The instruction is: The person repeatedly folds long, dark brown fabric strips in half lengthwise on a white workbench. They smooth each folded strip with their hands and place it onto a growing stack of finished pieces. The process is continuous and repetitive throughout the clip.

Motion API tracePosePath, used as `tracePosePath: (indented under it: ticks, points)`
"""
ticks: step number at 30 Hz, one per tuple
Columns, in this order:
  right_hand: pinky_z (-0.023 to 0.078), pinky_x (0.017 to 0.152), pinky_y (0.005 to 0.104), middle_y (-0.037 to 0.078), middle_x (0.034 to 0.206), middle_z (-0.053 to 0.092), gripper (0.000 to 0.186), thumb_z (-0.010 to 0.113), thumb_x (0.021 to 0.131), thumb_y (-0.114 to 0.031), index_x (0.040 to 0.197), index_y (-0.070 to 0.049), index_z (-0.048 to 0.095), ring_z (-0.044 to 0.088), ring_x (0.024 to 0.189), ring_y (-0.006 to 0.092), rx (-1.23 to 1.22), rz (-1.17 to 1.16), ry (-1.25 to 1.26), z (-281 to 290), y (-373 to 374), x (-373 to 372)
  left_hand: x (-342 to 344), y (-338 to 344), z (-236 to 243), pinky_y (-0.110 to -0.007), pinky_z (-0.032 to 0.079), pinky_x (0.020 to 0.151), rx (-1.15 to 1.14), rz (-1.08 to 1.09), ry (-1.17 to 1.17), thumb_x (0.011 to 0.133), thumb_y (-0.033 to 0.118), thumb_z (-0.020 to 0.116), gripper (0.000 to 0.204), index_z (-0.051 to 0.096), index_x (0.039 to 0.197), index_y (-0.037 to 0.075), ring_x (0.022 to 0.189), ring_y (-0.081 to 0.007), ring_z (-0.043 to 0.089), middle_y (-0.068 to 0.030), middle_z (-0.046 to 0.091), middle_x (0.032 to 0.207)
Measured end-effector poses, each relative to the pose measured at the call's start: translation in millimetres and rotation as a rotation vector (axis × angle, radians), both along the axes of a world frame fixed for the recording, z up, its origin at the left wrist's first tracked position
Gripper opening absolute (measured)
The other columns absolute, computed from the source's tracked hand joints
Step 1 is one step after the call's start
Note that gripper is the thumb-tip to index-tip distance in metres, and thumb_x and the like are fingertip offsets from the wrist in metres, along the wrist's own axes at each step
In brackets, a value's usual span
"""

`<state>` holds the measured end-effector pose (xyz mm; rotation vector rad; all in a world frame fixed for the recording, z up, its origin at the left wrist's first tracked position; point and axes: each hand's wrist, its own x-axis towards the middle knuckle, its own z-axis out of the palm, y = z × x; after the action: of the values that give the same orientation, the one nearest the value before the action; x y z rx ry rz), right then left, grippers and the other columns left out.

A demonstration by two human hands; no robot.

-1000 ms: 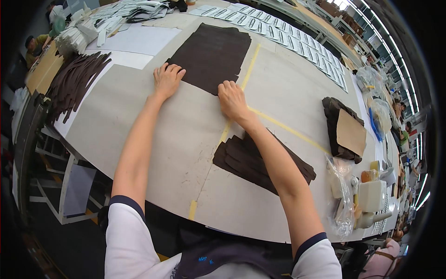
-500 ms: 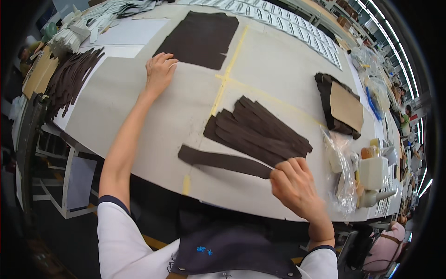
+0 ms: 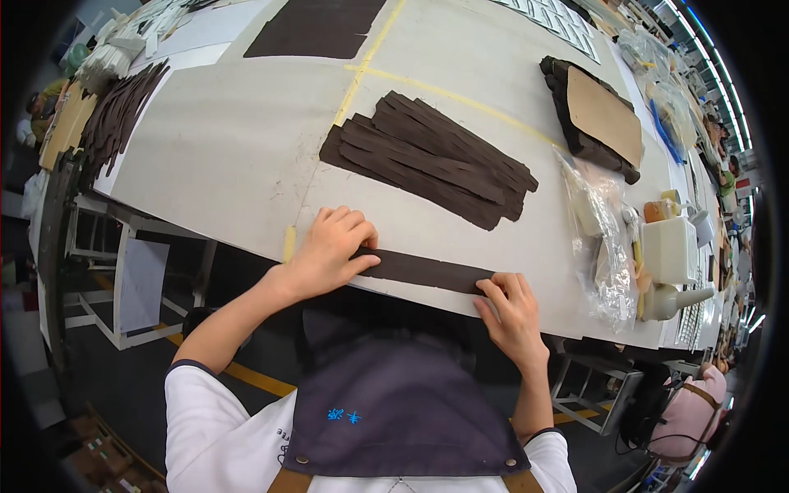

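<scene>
A single dark brown strip (image 3: pixel 427 270), which looks like fabric or leather, lies along the near edge of the table. My left hand (image 3: pixel 335 253) pinches its left end between thumb and fingers. At the opposite end, my right hand (image 3: pixel 511 308) grips the strip with thumb and fingertips. Just beyond it, a fanned pile of similar dark strips (image 3: pixel 431 156) rests on the pale tabletop (image 3: pixel 222 156). Farther off, a dark brown sheet (image 3: pixel 316 29) lies flat, partly cut off by the upper edge of the view.
At the right sit a dark bundle topped by a tan board (image 3: pixel 604 119), a clear plastic bag (image 3: pixel 604 246) and a white bottle (image 3: pixel 670 251). More dark strips (image 3: pixel 123 115) lie at the far left. Yellow tape (image 3: pixel 460 103) crosses the tabletop.
My left hand has come back from the dark sheet to the strip's left end. The strip has moved right and nearer the table edge, still held by my right hand. The view has shifted.
</scene>
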<state>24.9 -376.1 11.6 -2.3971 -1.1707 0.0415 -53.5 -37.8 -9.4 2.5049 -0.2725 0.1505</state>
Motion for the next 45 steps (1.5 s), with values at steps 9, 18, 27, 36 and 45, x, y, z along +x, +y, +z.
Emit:
tracePosePath:
  ticks: [9, 18, 27, 36, 45]
  points:
    - [0.048, 0.093, 0.0462, 0.013, 0.114, 0.064, 0.038, 0.078, 0.087, -0.010, 0.122, -0.001, 0.066, 0.060, 0.106, 0.0338, 0.299, 0.094, -0.088, -15, 114, 11, 17, 12, 1, -0.042, 0.048, 0.093, -0.267, -0.011, 0.000, 0.093, 0.010, 0.075, 0.017, 0.063, 0.104, 0.005, 0.097, -0.0302, 0.067, -0.0099, 0.069, 0.097]
    - [0.049, 0.088, 0.0450, 0.012, 0.103, 0.063, 0.020, 0.073, 0.089, -0.005, 0.109, -0.002, 0.071, 0.058, 0.101, 0.0324, 0.386, 0.079, 0.120, -56, 190, 25, -35, 9, -21, -0.049, 0.041, 0.110, 0.144, 0.327, -0.383, 0.091, 0.011, 0.076, 0.035, 0.067, 0.124, 0.003, 0.123, -0.0321, 0.060, -0.0119, 0.066, 0.126]
    - [0.049, 0.085, 0.0440, 0.011, 0.099, 0.062, 0.018, 0.074, 0.088, -0.003, 0.106, -0.002, 0.071, 0.057, 0.095, 0.0312, 0.396, 0.040, 0.007, -61, 214, 19, -40, 5, -36, -0.062, 0.021, 0.125, 0.299, 0.253, -0.272, 0.094, 0.049, 0.072, 0.063, 0.066, 0.135, 0.002, 0.146, -0.0345, 0.042, -0.0134, 0.055, 0.149]
    - [0.052, 0.076, 0.0400, 0.010, 0.097, 0.063, 0.022, 0.073, 0.087, 0.005, 0.107, -0.002, 0.076, 0.059, 0.091, 0.0287, 0.460, 0.069, -0.029, -62, 209, 14, -41, 7, -42, -0.064, 0.024, 0.123, 0.256, 0.257, -0.286, 0.094, 0.051, 0.070, 0.064, 0.067, 0.133, 0.000, 0.145, -0.0346, 0.043, -0.0146, 0.056, 0.148]
    - [0.054, 0.075, 0.0401, 0.011, 0.099, 0.063, 0.035, 0.071, 0.077, 0.009, 0.110, -0.001, 0.076, 0.060, 0.090, 0.0288, 0.426, 0.108, -0.083, -63, 208, 14, -43, 7, -45, -0.063, 0.026, 0.123, 0.239, 0.279, -0.326, 0.094, 0.048, 0.072, 0.064, 0.067, 0.132, -0.003, 0.142, -0.0331, 0.047, -0.0132, 0.062, 0.141]
